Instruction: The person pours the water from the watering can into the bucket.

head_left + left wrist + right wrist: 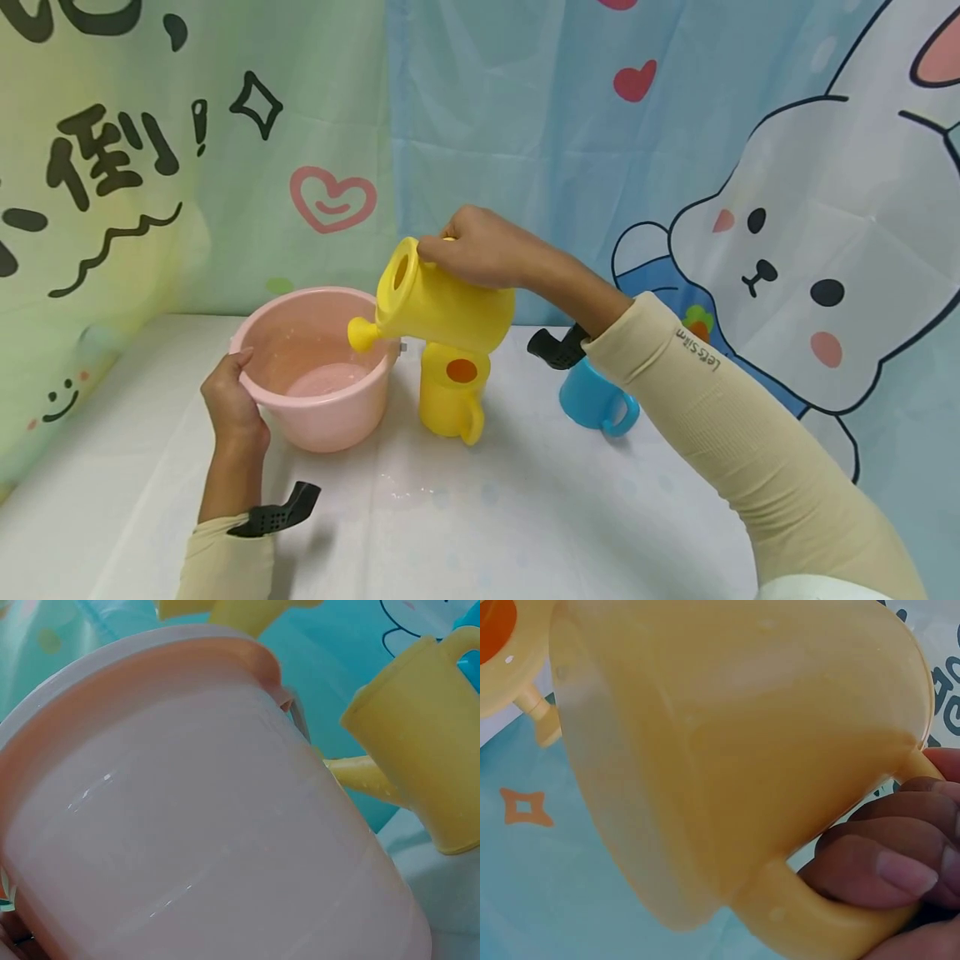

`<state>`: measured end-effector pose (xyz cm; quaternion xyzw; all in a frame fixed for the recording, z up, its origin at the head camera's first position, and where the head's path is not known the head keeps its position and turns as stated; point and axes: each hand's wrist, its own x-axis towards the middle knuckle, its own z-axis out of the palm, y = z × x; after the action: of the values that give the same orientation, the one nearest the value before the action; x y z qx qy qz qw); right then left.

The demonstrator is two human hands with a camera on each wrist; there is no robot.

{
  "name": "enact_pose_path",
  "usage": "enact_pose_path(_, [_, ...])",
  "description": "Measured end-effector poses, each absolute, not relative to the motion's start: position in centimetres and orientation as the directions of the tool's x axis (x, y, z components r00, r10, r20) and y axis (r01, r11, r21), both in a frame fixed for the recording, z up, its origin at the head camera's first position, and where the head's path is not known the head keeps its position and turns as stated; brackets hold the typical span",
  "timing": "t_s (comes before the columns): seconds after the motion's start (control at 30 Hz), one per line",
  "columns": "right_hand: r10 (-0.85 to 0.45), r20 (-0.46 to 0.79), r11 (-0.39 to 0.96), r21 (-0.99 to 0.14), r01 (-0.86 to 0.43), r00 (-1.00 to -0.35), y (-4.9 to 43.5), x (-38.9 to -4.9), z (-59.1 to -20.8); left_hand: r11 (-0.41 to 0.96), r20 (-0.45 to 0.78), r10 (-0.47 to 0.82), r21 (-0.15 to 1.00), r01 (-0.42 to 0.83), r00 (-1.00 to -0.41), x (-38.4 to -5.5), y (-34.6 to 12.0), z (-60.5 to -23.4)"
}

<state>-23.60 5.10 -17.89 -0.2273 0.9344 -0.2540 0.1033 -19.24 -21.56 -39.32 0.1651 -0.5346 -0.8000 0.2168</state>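
My left hand [234,408] grips the left rim of a pink plastic basin [330,423], its thumb over the edge. The basin's outer wall [195,817] fills most of the left wrist view. With my right hand [487,247] I hold a yellow watering can [453,310] by its handle, tilted so its spout points left over the basin's right side. Curled fingers [907,874] go round the handle in the right wrist view. No stream of water can be made out at the spout. A second yellow watering can [441,408] stands upright right of the basin, below the held one.
A blue cup-like vessel with a handle [596,398] stands farther right, partly behind my right forearm. Small water drops [405,487] lie on the white tablecloth [480,533] before the basin. A printed cloth backdrop [510,150] hangs behind the table.
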Motion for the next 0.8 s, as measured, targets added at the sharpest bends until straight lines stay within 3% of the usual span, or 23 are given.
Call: enact_pose_path(0.8, [-0.478, -0.068, 0.766, -0.52, -0.378, -0.876, 4.66, -23.92, -17.34, -0.347, -0.037, -0.521, 0.922, 0.172, -0.853, -19.29, -21.63, -39.46])
